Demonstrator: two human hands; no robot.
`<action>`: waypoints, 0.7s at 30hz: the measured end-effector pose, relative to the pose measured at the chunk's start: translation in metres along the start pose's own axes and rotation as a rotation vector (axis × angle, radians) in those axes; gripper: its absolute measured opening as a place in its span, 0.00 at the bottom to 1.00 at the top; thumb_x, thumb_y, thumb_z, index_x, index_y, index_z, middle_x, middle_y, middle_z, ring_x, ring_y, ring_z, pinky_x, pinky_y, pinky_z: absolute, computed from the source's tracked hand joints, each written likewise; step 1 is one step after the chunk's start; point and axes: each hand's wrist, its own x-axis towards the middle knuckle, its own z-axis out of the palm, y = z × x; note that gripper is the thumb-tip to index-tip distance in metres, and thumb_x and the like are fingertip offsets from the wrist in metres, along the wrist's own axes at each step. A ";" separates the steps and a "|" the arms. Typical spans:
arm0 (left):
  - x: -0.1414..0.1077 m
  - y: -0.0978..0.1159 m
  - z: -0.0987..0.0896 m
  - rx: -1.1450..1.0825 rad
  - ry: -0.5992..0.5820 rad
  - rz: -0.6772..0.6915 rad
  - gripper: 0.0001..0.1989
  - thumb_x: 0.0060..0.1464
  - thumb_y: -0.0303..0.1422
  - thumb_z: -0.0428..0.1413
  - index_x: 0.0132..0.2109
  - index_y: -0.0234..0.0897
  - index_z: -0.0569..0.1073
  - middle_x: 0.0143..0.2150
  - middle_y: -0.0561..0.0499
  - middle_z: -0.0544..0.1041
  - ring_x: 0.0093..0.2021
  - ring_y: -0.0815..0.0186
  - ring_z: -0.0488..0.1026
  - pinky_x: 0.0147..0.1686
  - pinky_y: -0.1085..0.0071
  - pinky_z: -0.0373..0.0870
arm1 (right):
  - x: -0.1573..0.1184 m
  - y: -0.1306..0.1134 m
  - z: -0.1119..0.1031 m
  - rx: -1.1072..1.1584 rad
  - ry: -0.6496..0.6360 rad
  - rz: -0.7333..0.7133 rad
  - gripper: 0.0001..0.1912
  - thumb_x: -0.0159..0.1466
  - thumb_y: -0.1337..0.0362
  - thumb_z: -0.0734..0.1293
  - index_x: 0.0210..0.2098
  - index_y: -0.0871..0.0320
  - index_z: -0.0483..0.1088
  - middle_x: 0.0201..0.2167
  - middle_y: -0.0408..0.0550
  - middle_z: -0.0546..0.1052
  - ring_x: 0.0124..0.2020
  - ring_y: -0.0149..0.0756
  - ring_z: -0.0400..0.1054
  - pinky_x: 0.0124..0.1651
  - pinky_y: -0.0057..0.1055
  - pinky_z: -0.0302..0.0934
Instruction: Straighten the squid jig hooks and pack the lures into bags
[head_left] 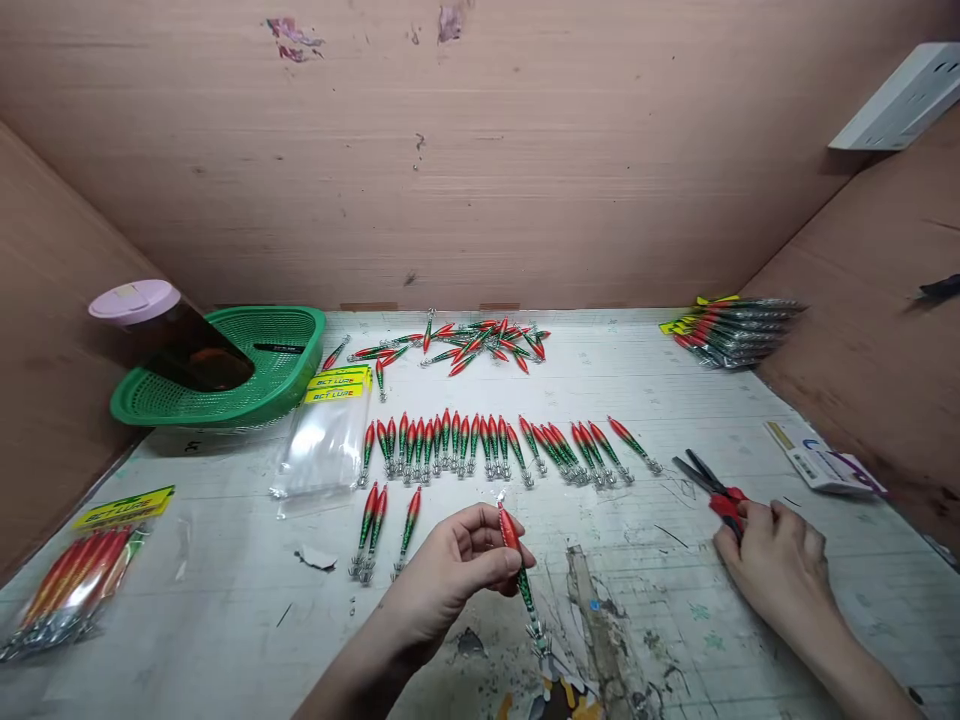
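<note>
My left hand (480, 560) pinches a red and green squid jig (517, 550) between thumb and fingers, its hooks pointing down. On the right, my right hand (784, 565) has its fingers closed over the red handles of a pair of scissors (724, 498), whose dark blades are spread. Beyond my left hand runs a long row of similar jigs (454, 440). Three more jigs (377, 530) lie just left of that hand, nearer to me. Farther back is a loose pile of jigs (480, 345).
At the left, a green basket (300, 380) holds a bottle (187, 340) with a pink lid. Clear bags (322, 440) lie beside it. Packed jigs (82, 570) are at the front left, more packs (739, 330) at the back right. A small white packet (821, 460) lies near the right wall.
</note>
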 end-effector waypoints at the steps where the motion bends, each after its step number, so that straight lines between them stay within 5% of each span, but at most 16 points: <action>1: -0.001 0.000 0.000 -0.002 0.007 0.002 0.15 0.43 0.34 0.68 0.37 0.33 0.73 0.32 0.48 0.77 0.33 0.69 0.71 0.32 0.74 0.66 | 0.003 0.000 0.000 0.004 0.009 -0.010 0.19 0.60 0.57 0.53 0.37 0.64 0.67 0.44 0.75 0.67 0.47 0.71 0.62 0.41 0.57 0.60; 8: -0.005 0.002 -0.003 -0.021 0.051 -0.005 0.18 0.39 0.36 0.70 0.34 0.34 0.73 0.27 0.55 0.70 0.28 0.73 0.67 0.29 0.75 0.65 | 0.015 0.004 -0.030 0.145 0.067 -0.108 0.07 0.61 0.60 0.52 0.29 0.52 0.57 0.29 0.59 0.70 0.34 0.54 0.67 0.36 0.48 0.61; 13: -0.003 0.002 -0.006 0.023 0.064 0.002 0.18 0.40 0.37 0.69 0.35 0.34 0.73 0.32 0.50 0.75 0.32 0.70 0.70 0.31 0.74 0.66 | 0.011 -0.027 -0.055 0.360 0.007 -0.233 0.15 0.66 0.53 0.53 0.25 0.49 0.57 0.24 0.49 0.67 0.27 0.43 0.65 0.30 0.39 0.59; 16: -0.004 0.001 -0.012 0.054 0.100 0.011 0.18 0.41 0.39 0.69 0.35 0.35 0.73 0.33 0.50 0.75 0.33 0.69 0.70 0.33 0.74 0.66 | -0.017 -0.047 -0.059 0.418 -0.018 -0.294 0.17 0.68 0.53 0.54 0.26 0.51 0.61 0.30 0.52 0.72 0.35 0.44 0.69 0.38 0.38 0.64; 19: -0.007 0.000 -0.018 0.078 0.150 0.019 0.17 0.42 0.40 0.68 0.35 0.37 0.73 0.33 0.52 0.75 0.35 0.69 0.69 0.35 0.73 0.67 | -0.071 -0.056 -0.059 0.451 -0.040 -0.331 0.13 0.67 0.57 0.59 0.26 0.52 0.62 0.38 0.56 0.73 0.43 0.46 0.69 0.42 0.39 0.65; 21: -0.008 0.000 -0.021 0.086 0.168 0.017 0.16 0.43 0.40 0.67 0.36 0.37 0.73 0.33 0.53 0.73 0.35 0.68 0.68 0.35 0.73 0.67 | -0.110 -0.057 -0.057 0.394 -0.086 -0.343 0.13 0.62 0.51 0.65 0.31 0.54 0.66 0.41 0.58 0.73 0.43 0.50 0.70 0.41 0.41 0.67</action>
